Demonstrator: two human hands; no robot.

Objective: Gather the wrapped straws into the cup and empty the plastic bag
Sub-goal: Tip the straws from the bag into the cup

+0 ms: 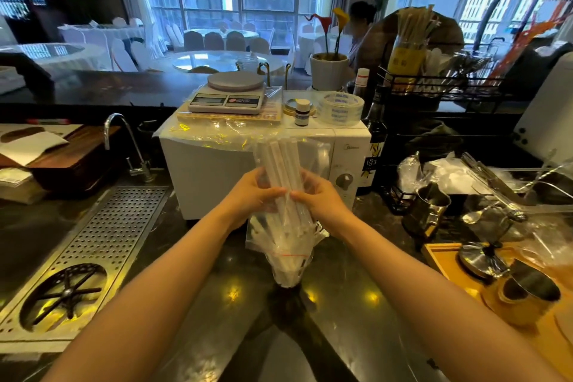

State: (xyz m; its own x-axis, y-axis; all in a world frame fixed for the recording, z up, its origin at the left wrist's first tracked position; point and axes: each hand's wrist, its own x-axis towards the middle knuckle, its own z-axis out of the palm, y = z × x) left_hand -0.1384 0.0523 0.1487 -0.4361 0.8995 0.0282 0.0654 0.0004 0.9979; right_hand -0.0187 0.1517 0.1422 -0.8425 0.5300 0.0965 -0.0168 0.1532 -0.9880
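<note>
A bundle of white wrapped straws stands upright inside a clear plastic bag with a red zip line, turned mouth-down. The straws' lower ends reach into a clear cup standing on the dark counter. My left hand grips the bag and straws from the left. My right hand grips them from the right, at the same height. The cup's rim is hidden by the bag.
Behind the straws stands a white microwave with a kitchen scale, a tape roll and a small bottle on top. A perforated metal drain tray and a tap lie left. Metal jugs, spoons and a wooden tray are right.
</note>
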